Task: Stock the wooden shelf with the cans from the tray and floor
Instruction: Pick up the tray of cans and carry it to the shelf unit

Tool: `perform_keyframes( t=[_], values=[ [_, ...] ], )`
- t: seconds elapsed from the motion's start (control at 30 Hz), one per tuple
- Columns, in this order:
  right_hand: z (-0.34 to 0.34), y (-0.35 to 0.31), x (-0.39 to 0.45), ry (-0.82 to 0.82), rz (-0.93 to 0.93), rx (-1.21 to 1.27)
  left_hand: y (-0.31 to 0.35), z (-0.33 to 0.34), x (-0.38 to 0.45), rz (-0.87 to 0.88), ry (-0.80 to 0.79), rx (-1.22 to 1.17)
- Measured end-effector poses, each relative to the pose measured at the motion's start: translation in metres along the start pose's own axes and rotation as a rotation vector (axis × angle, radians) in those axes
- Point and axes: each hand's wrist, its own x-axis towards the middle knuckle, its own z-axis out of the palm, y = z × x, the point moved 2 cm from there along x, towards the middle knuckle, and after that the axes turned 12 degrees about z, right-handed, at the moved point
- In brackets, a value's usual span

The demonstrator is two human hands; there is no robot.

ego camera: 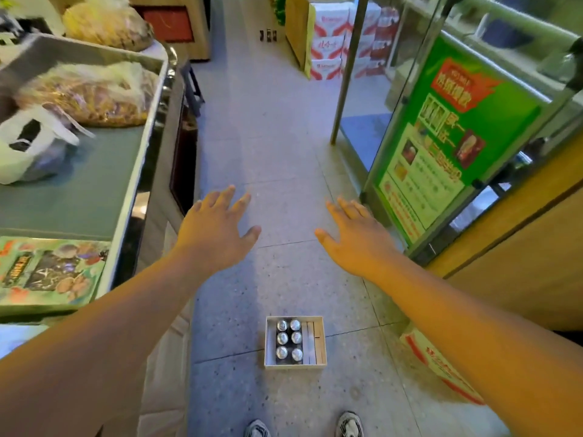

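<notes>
From the head camera, the person is standing in a shop aisle with both arms stretched out ahead over the tiled floor (284, 137). The left hand (217, 225) is hanging palm down with its fingers spread apart, holding nothing; the right hand (356, 238) is doing the same, fingers splayed and empty. The two hands are sitting well apart, with bare floor showing between them.

The tray (315, 342) is lying on the floor at six o'clock, just ahead of the person's shoes (348, 425). Six cans (288, 337) are standing upright in its left half, in two columns of three; the right half is showing its bare bottom.

The aisle is running open toward twelve o'clock. At nine o'clock a metal-edged counter (138, 184) is bordering the walkway, carrying bagged goods (91, 96). At two o'clock a glass door with a green poster (441, 146) is angling into the passage. At four o'clock a red-and-white carton (441, 367) is resting on the floor beside a wooden panel (520, 253). Stacked cartons (328, 42) are lining the far end near one o'clock.
</notes>
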Motion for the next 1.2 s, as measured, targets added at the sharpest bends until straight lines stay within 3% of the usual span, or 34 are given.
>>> perform_keyframes(
  t=[0.2,0.4,0.57,0.83,1.2],
  values=[
    [0.058,0.022,0.044,-0.052,-0.035,-0.062,-0.002,0.075,0.028,-0.064,-0.023,-0.060],
    [0.168,0.049,0.080,-0.085,-0.060,-0.102,0.004,0.198,0.038,-0.148,0.009,-0.127],
    [0.298,0.073,0.107,-0.120,-0.049,-0.117,0.006,0.341,0.035,-0.155,0.016,-0.156],
    [0.532,0.107,0.143,-0.166,-0.042,-0.211,0.012,0.582,0.013,-0.127,-0.116,-0.103],
    [0.747,0.148,0.174,-0.186,-0.002,-0.192,0.031,0.808,0.000,-0.294,-0.243,-0.195]
  ],
)
